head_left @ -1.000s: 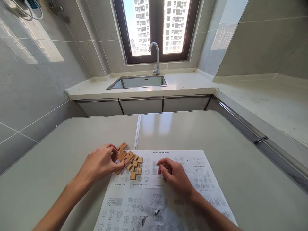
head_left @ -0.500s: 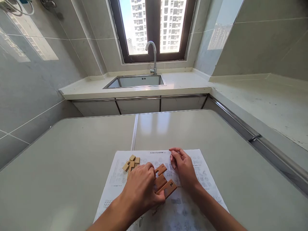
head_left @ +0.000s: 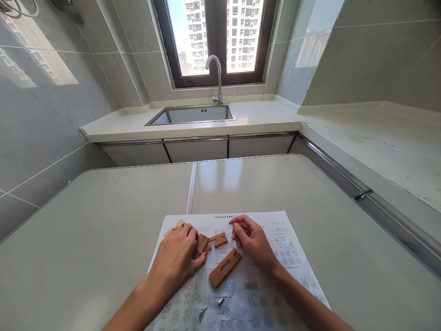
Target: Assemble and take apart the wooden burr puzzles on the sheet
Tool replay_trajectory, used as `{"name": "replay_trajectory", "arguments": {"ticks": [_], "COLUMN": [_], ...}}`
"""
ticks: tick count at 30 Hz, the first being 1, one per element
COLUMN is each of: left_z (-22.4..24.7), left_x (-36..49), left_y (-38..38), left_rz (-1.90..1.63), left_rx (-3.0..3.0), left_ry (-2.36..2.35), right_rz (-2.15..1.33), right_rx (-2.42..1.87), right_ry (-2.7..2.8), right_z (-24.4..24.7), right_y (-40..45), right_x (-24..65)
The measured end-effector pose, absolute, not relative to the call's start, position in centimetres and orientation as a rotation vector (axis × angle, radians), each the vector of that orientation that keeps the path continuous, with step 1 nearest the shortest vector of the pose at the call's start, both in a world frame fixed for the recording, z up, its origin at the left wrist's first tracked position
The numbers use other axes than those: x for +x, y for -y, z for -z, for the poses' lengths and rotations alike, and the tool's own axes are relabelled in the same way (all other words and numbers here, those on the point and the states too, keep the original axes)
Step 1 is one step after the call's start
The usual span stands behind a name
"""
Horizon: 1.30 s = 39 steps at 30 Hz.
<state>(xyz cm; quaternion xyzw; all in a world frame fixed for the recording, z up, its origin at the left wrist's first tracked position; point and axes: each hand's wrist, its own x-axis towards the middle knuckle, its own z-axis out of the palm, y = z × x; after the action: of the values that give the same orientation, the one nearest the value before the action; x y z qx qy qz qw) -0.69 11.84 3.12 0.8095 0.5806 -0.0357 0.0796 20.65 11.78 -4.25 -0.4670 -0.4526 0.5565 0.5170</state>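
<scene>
My left hand [head_left: 178, 252] is closed round a brown wooden block [head_left: 201, 243] at the left of the printed sheet [head_left: 272, 266]. Touching or just beside that block lies a slotted brown piece [head_left: 218, 239] marked 1. A longer slotted piece [head_left: 217, 276] marked 2 lies tilted across the middle of the sheet, apart from both hands. Small pale wooden blocks [head_left: 179, 223] show past my left knuckles, partly hidden. My right hand [head_left: 253, 241] hovers over the sheet's upper middle, fingers curled together; whether something is between the fingertips is hidden.
The sheet lies on a pale table [head_left: 103, 230] with a seam [head_left: 191, 188]. Beyond it is a counter [head_left: 262, 111] with a sink [head_left: 193, 115] and faucet [head_left: 219, 78] under a window. A metal rail [head_left: 334, 161] runs along the right side.
My left hand has moved left with a brown block. The piece marked 2 now lies apart and fully visible. My right hand has shifted slightly left, and the pale blocks are more covered.
</scene>
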Motion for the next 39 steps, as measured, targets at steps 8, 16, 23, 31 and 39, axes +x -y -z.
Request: {"name": "replay_trajectory", "arguments": {"ticks": [8, 16, 23, 31, 39], "left_z": [-2.6, -2.1, -0.8, 0.3, 0.7], "left_x": [-2.7, -2.1, -1.4, -0.5, 0.3], "left_y": [-12.1, -12.0, -11.8, -11.1, -11.2], "left_rz": [-0.033, -0.048, -0.105, -0.292, -0.650], "left_rx": [2.463, 2.445, 2.416, 2.118, 1.719], "left_ry": [-1.605, -1.582, -1.575, -1.509, -1.238], "right_rz": [-1.101, -0.858, -0.783, -0.754, -0.923], "right_rx": [-1.160, -0.831, -0.868, -0.935, -1.001], "right_ry": [1.608, 2.088, 2.196, 2.204, 1.969], "right_z": [3.5, 4.4, 5.1, 5.0, 4.6], "right_y": [-10.9, -11.5, -11.5, -11.5, -11.6], "right_x": [20.4, 21.6, 22.4, 22.6, 22.4]}}
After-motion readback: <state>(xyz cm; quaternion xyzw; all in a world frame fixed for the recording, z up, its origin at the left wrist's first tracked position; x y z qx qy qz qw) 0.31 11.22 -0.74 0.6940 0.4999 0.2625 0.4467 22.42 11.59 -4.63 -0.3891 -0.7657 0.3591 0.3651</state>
